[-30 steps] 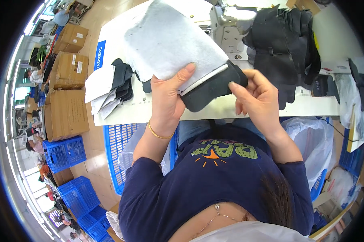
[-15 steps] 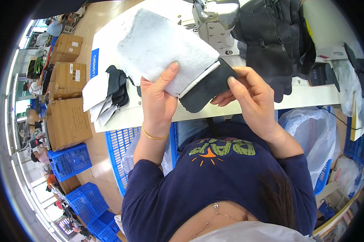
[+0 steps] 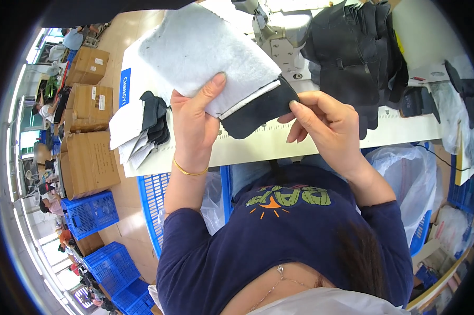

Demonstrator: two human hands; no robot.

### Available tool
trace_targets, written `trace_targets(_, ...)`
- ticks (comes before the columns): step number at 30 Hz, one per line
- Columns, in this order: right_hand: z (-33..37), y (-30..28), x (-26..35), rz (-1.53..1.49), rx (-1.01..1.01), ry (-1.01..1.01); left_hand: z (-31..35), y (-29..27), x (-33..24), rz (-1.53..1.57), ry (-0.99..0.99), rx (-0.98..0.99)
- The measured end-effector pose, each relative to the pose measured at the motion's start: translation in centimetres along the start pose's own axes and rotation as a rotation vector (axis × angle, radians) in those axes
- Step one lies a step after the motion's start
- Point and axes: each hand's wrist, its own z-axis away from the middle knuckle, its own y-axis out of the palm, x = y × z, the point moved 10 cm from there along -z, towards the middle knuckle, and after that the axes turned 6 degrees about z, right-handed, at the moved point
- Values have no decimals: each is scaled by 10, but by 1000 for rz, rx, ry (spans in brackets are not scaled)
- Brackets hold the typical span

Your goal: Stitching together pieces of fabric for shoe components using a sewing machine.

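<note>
Looking down through the head camera, I see both hands raised above the white table, sharing one workpiece. My left hand is closed on the white fleecy panel, thumb lying across its face and the other fingers hidden behind it, so the panel stands up tilted toward the camera, above the table's near edge. Along the panel's lower right edge a black fabric piece is joined on, with a thin white strip between the two. My right hand pinches the far right corner of that black piece between thumb and forefinger; the remaining fingers are curled loosely beneath and hold nothing that I can make out.

Behind the workpiece stands a grey sewing machine, and to its right a heap of black cut pieces rests on the table. To the left, a small stack of white and black pieces lies at the table's edge. On the floor at left I see cardboard boxes and blue plastic crates, with another blue crate just under the table beside my left forearm.
</note>
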Motion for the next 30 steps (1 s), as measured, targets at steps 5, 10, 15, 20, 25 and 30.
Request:
trace_targets(5, -15, 7, -5, -180, 77, 120, -24, 9, -8, -14, -20, 13)
trace_targets(10, -33, 1, 6, -151, -38, 72, -52, 14, -13, -118, -82, -13)
trace_targets(15, -53, 5, 7, -254, -34, 55, -80, 16, -15, -139, -171, 32)
trace_targets(20, -67, 0, 13, -299, -88, 40, -104, 22, -22, -287, -165, 1)
trace_targets(25, -72, 1, 15, -312, -88, 39, -123, 24, -19, -243, -190, 43)
trace_targets(30, -69, 1, 12, -338, -113, 42, -127, 26, -16, -355, -182, 133)
